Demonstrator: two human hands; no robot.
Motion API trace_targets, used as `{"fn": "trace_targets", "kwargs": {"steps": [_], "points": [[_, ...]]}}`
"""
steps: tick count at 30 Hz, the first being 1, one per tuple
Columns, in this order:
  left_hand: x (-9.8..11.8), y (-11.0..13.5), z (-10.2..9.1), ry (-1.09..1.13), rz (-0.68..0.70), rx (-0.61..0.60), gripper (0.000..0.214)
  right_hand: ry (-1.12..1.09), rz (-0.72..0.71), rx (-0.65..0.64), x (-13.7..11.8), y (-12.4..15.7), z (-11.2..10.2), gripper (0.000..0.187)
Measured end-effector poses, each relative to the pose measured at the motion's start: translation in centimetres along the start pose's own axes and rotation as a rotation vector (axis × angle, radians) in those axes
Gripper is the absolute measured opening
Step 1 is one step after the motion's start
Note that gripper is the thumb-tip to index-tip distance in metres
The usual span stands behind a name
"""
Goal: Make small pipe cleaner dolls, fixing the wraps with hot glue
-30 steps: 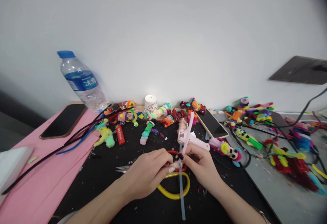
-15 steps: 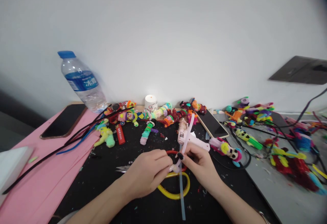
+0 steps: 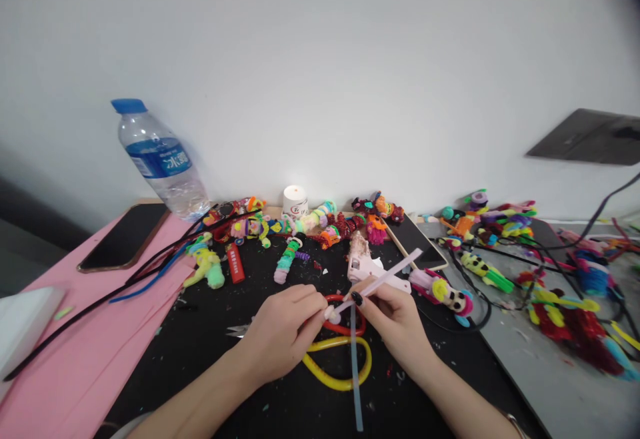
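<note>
Both my hands meet over the black mat [image 3: 210,332]. My left hand [image 3: 283,332] pinches the near end of a pale pink pipe cleaner [image 3: 380,282]. My right hand [image 3: 393,315] pinches the same pipe cleaner a little further along; its free end slants up to the right. Under my hands lie a red pipe-cleaner loop [image 3: 345,325], a yellow loop [image 3: 340,365] and a clear glue stick [image 3: 354,372]. A pink-white glue gun [image 3: 367,267] rests just beyond my right hand.
Several pipe-cleaner figures [image 3: 290,255] line the back of the mat and spread over the grey surface [image 3: 545,379] at right. A water bottle [image 3: 160,162], a phone [image 3: 123,235] on pink paper [image 3: 75,359], a second phone [image 3: 417,242], small scissors [image 3: 240,329] and black cables [image 3: 500,252] lie around.
The pink pipe cleaner has swung from nearly upright to slanting low toward the right. My hands have stayed in about the same place.
</note>
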State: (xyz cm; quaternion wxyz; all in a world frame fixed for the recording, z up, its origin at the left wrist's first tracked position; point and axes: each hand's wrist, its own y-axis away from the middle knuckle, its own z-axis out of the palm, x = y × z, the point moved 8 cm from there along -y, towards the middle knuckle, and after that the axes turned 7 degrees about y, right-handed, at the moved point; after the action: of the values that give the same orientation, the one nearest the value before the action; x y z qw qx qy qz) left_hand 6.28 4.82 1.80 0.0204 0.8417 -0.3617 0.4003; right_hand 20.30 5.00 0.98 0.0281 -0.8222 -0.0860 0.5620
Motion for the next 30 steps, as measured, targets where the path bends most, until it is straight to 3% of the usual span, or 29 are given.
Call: {"fn": "trace_targets", "kwargs": {"steps": [15,30], "points": [[-0.4,-0.1,-0.2,-0.012,-0.057,0.063,0.026,0.001,-0.125,0.045,-1.3,0.1,0.0,0.008],[-0.6,-0.1,-0.5,-0.028,-0.076,0.104,0.027,0.072,-0.226,0.031,-2.2,0.3,0.2,0.011]]}}
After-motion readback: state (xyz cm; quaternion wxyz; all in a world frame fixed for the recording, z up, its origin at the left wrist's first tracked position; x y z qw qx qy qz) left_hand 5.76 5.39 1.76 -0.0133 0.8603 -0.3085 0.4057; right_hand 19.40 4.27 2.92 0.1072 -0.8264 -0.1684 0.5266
